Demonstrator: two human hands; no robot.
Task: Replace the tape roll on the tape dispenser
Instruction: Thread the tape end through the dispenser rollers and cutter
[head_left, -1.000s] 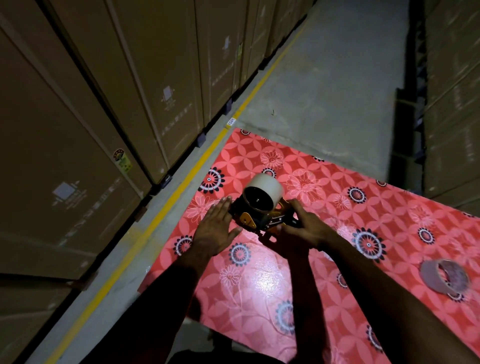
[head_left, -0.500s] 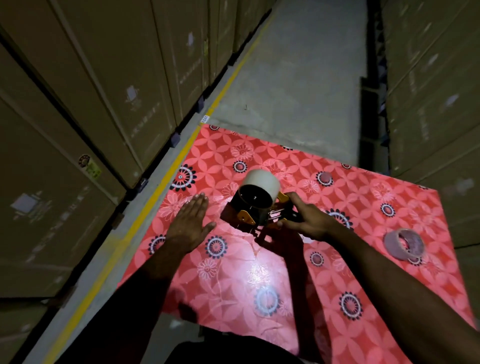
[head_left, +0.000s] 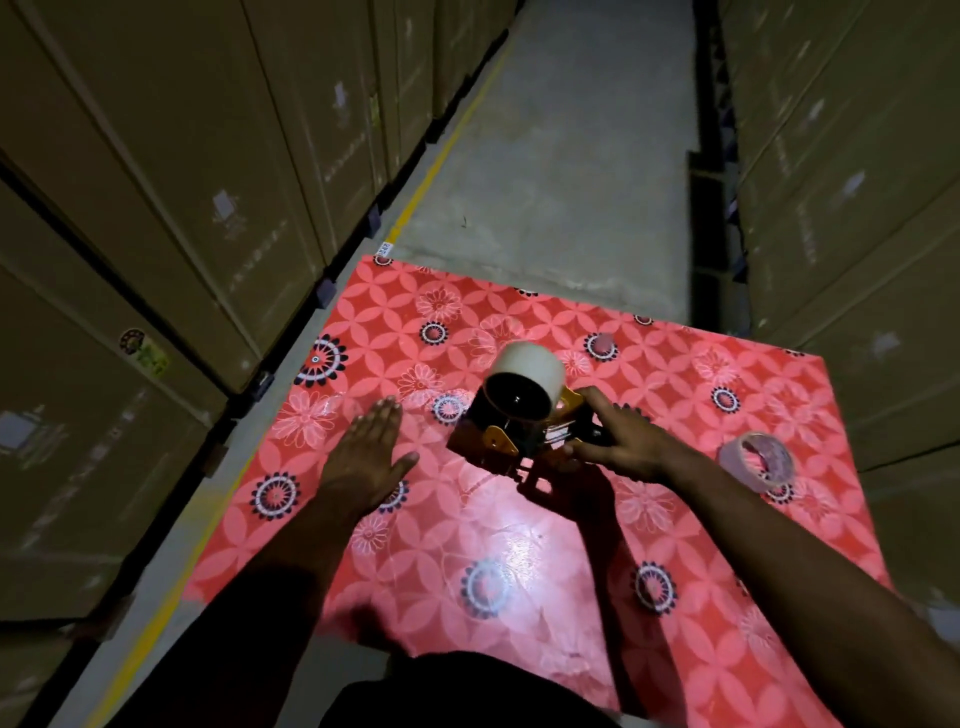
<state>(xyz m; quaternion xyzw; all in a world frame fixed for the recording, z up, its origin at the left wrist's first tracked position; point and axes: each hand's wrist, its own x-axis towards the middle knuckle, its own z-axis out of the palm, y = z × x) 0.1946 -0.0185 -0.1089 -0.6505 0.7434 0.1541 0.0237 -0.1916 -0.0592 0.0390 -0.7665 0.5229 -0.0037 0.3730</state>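
A black and orange tape dispenser (head_left: 511, 439) sits on the red flowered mat (head_left: 519, 545), with a fat white tape roll (head_left: 530, 366) mounted on it. My right hand (head_left: 621, 441) grips the dispenser's near right end. My left hand (head_left: 366, 457) hovers flat, fingers apart, a short way left of the dispenser and holds nothing. A thinner, pale tape roll (head_left: 759, 460) lies on the mat to the right of my right wrist.
Tall stacks of cardboard boxes (head_left: 156, 208) line the left side and more boxes (head_left: 857, 208) line the right. A concrete aisle floor (head_left: 561, 156) with a yellow line (head_left: 431, 171) runs ahead beyond the mat.
My left hand has come off the dispenser and drawn away to the left, flat and empty. My right hand keeps its hold on the dispenser.
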